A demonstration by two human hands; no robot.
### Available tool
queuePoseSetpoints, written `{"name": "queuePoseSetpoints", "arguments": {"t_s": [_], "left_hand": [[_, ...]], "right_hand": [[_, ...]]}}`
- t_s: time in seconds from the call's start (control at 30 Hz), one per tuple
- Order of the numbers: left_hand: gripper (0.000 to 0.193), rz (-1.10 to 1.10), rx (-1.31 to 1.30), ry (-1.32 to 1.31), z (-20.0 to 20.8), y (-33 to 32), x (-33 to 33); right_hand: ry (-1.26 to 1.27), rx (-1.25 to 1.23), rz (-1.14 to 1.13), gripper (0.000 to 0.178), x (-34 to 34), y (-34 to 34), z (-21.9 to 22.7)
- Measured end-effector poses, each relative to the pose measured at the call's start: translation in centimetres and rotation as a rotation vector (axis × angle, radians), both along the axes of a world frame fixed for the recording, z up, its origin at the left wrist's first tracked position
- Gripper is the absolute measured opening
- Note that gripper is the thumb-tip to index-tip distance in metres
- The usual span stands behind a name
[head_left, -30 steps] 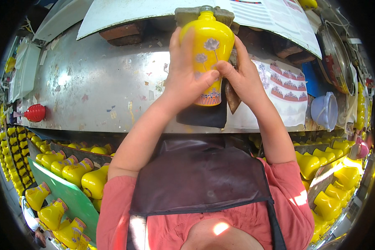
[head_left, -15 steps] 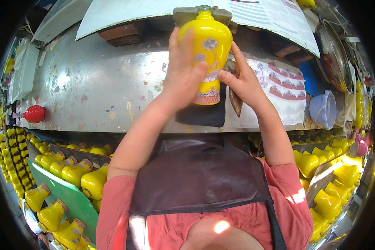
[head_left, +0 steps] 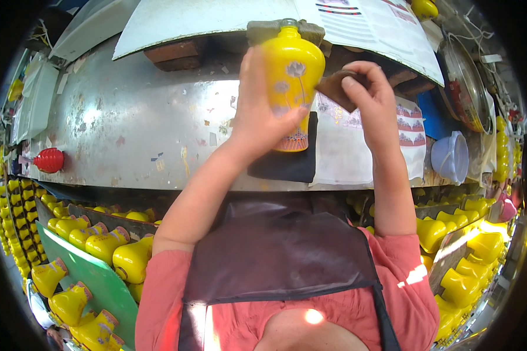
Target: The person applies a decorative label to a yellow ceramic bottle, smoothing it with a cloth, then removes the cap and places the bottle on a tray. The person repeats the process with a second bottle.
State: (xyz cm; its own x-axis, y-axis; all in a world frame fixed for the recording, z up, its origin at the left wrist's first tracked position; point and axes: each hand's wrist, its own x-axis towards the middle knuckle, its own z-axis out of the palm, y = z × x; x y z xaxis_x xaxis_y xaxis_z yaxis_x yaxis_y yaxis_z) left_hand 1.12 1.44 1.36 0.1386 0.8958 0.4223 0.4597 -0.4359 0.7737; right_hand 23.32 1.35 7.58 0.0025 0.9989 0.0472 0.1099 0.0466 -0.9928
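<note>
A glossy yellow vase (head_left: 295, 61) with a lotus pattern and a patterned band at its base lies with its neck pointing away from me, against a grey block (head_left: 263, 29). My left hand (head_left: 257, 96) is wrapped along its left side, the thumb across the lower body; the fingers are slightly blurred. In my right hand (head_left: 372, 93), pinched between thumb and fingers, is a flat brown scraper (head_left: 338, 90), its edge at or very near the vase's right side. Below the vase lies a black cloth (head_left: 284, 169).
Printed decal sheets (head_left: 348, 152) lie right of the vase. A pale blue bucket (head_left: 449, 157) and a red squeeze bulb (head_left: 48, 159) stand toward the ends of the metal table (head_left: 129, 140). A raised white board (head_left: 211, 17) spans the back. Yellow vases (head_left: 104, 243) crowd both sides below.
My right hand has come off the vase and moved right, now holding up the brown scraper that was beside the vase. My left hand stays on the vase.
</note>
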Motion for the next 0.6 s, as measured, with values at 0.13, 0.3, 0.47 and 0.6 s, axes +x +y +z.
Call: {"name": "queuePoseSetpoints", "arguments": {"t_s": [0.13, 0.3, 0.47, 0.6], "left_hand": [[0.119, 0.01, -0.054, -0.077, 0.1, -0.4, 0.3], [0.113, -0.001, -0.04, -0.096, 0.0, -0.5, -0.2], [0.086, -0.158, -0.275, -0.499, 0.8, 0.5, -1.1], [0.061, -0.213, -0.475, -0.726, 1.9, 0.5, 0.1]], "right_hand": [[-0.73, 0.657, 0.137, 0.029, -3.2, -0.5, 2.1], [-0.945, 0.963, -0.103, 0.029, -3.4, 2.9, 2.8], [-0.81, 1.11, 0.348, 0.026, -3.2, -0.9, 0.9], [-0.828, 0.981, 0.316, 0.034, -3.7, -1.9, 0.7]]}}
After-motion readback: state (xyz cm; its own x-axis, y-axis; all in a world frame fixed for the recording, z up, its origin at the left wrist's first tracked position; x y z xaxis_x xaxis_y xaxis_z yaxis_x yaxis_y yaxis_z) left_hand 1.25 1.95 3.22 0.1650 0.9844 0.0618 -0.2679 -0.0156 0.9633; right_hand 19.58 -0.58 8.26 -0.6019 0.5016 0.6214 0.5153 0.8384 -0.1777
